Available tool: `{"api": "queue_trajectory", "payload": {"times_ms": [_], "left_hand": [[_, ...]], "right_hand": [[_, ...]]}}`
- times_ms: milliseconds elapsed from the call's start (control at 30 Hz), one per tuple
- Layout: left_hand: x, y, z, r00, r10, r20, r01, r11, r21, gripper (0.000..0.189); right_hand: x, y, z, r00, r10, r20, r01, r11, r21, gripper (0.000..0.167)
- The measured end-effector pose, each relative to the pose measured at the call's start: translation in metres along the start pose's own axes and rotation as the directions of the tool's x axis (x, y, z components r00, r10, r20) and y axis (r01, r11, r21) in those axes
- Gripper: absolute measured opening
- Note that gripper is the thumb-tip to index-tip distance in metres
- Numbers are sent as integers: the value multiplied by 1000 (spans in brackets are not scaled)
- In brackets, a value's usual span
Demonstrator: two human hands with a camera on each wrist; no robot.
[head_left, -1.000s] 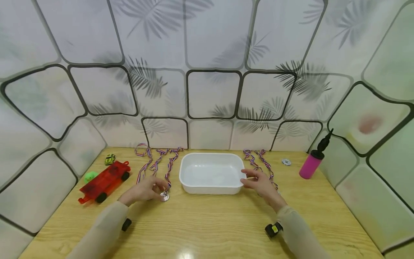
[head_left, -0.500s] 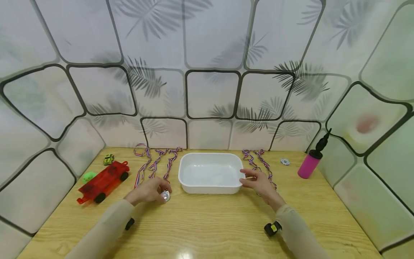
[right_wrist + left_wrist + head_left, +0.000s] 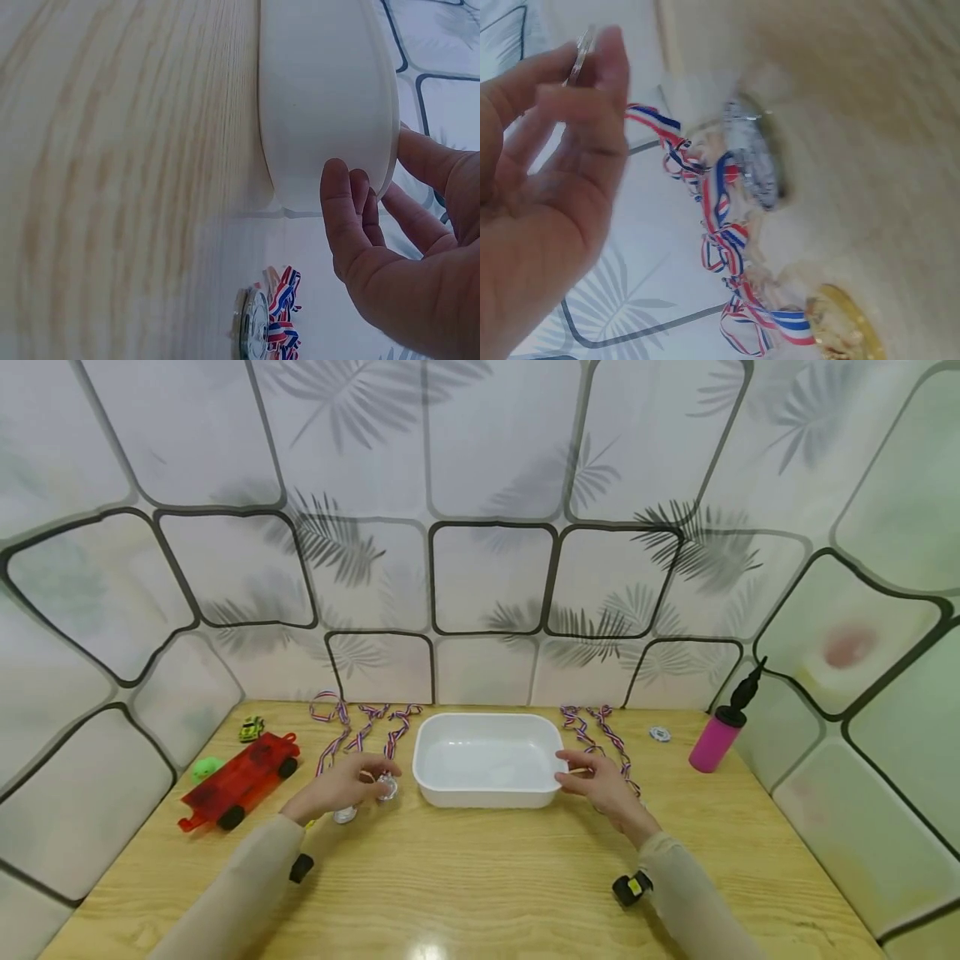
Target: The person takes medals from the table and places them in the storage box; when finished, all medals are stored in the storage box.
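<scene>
Only the left wrist view shows a gold medal (image 3: 844, 330) on the bench (image 3: 480, 877), hidden in the head view. The left hand (image 3: 341, 785) fingers pinch a silver medal (image 3: 387, 787), at 9 o'clock of the white tub (image 3: 487, 760). The right hand (image 3: 600, 781) grips the tub's rim with curled fingers; nothing lies inside.

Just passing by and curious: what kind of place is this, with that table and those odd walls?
Probably a staged recording booth, not a home. Leaf-printed panels wall in a small wooden table; on it lie unrelated props: a white tub, ribboned medals, a red toy truck. The person's wrists carry cameras.
</scene>
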State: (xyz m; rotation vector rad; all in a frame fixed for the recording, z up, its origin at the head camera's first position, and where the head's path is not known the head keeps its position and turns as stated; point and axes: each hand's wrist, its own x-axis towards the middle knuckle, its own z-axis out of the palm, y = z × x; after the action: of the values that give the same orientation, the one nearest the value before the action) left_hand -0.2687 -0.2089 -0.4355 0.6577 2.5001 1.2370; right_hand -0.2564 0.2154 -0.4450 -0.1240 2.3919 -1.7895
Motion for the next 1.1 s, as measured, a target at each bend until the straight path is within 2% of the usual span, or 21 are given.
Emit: {"api": "queue_trajectory", "payload": {"times_ms": [100, 267, 400, 767, 933, 1100], "left_hand": [[2, 2, -3, 997, -40, -70, 35, 997, -73, 32], [4, 8, -7, 982, -59, -177, 37, 992, -121, 29], [8, 16, -14, 971, -33, -238, -5, 988, -158, 34], [23, 39, -28, 919, 31, -394, -93, 986, -138, 45], [30, 49, -34, 889, 61, -454, -132, 983, -126, 50], [41, 61, -44, 829, 163, -535, -242, 967, -81, 49]], "right_hand": [[2, 2, -1, 1000, 5, -6, -5, 1000, -1, 50], [3, 3, -2, 1000, 16, -6, -16, 1000, -5, 49], [3, 3, 0, 1000, 16, -6, -16, 1000, -10, 50], [3, 6, 0, 1000, 18, -20, -19, 1000, -13, 50], [2, 4, 0, 1000, 17, -20, -18, 1000, -15, 50], [2, 4, 0, 1000, 10, -22, -11, 1000, -27, 50]]}}
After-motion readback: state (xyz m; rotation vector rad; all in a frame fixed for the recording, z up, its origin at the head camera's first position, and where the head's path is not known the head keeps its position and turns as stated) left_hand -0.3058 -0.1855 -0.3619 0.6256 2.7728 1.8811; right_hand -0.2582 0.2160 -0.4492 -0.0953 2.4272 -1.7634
